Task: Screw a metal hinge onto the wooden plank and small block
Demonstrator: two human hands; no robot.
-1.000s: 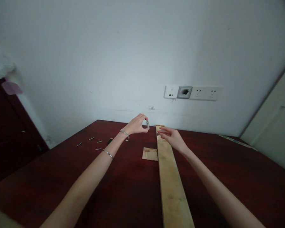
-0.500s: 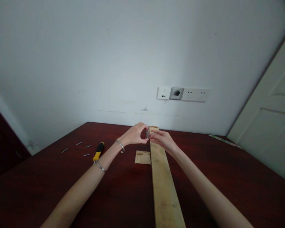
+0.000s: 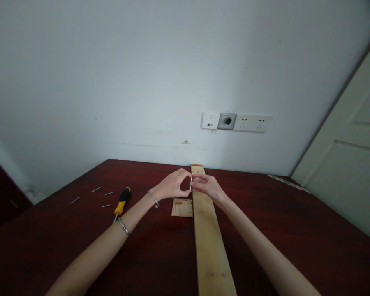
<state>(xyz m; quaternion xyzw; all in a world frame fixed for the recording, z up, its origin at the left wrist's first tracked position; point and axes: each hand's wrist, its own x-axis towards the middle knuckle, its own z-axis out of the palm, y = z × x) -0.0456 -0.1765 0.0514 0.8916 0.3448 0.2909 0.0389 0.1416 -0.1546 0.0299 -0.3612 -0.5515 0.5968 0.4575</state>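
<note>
My left hand (image 3: 172, 184) is curved in a C, with thumb and fingertips closed on the ends of a small silver screw (image 3: 190, 183), which stands roughly upright. From the other side, the fingers of my right hand (image 3: 208, 187) pinch the same screw. Both hands are just above a long pale wooden board (image 3: 208, 230) that runs away from me towards the wall. Below my left hand, a small piece of wood (image 3: 182, 208) lies against the board's left edge. Fingers hide part of the screw.
A yellow and black screwdriver (image 3: 122, 200) lies beside my left forearm, its shaft partly hidden. Several loose screws (image 3: 96, 189) are scattered to its left on the dark red table (image 3: 135, 263). Behind the table rises a wall with sockets (image 3: 251, 123); a flat strip (image 3: 288, 183) lies at the back right.
Both hands have come slightly lower and nearer to me, still holding the screw between them. The whole view has shifted a little.
</note>
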